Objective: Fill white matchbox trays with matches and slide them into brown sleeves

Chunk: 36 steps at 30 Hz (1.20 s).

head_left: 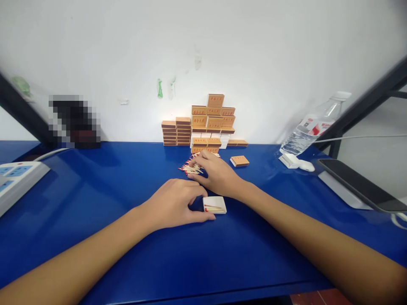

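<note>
A small white matchbox tray (215,205) with a few red-tipped matches in it lies on the blue table (95,220). My left hand (176,203) curls around the tray's left side, thumb and fingers touching its edges. My right hand (216,173) reaches past it to a loose pile of matches (190,168), fingers bent down and pinching at the pile. What the fingertips hold is hidden. A single orange matchbox sleeve (239,160) lies to the right of the pile.
Stacks of orange and brown matchboxes (203,125) stand against the white wall. A water bottle (313,129), a white charger (295,162) and a phone (359,184) are at the right. A power strip (15,180) sits at the left edge.
</note>
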{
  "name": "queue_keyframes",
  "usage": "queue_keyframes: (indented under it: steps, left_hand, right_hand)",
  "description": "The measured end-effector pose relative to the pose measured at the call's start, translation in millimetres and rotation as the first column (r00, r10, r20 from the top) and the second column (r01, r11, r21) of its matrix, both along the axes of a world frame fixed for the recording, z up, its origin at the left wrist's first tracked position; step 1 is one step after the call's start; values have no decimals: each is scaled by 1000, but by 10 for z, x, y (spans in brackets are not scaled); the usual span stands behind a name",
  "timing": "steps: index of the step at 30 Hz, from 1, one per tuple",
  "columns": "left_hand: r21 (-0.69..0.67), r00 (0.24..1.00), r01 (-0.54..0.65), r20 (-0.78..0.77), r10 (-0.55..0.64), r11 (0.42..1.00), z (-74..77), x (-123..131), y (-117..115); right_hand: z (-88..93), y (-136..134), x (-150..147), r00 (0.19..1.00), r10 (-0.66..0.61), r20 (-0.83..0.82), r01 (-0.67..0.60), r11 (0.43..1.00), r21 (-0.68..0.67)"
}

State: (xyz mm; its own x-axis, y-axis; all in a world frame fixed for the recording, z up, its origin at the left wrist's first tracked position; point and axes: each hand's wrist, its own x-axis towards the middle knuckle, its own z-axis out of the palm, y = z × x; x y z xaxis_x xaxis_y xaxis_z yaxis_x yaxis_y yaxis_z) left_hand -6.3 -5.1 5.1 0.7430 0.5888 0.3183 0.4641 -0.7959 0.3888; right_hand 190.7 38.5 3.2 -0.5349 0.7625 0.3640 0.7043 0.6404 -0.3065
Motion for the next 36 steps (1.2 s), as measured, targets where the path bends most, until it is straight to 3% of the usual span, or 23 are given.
queue_keyframes:
  steps: [10,20,23,28,36]
  left_hand:
    - [19,1000,12,1,-12,1000,1,-20,33]
    - [17,1000,-25,-9,25,1000,22,-40,65]
    - [19,1000,-23,-8,24,1000,27,-45,61]
    - [0,998,-33,-45,33,999,55,-38,50]
    - [-11,997,-39,-60,39,999,72,-41,65]
  right_hand:
    - [41,9,35,986,-66,156,71,997,-26]
    - [212,-180,408,971,-88,221,113,988,-102]
    - [203,-185,367,982,-72,172,84,994,-64]
    - [140,-117,215,992,9,126,6,993,-118]
    - [180,-115,255,978,-56,200,103,967,-233]
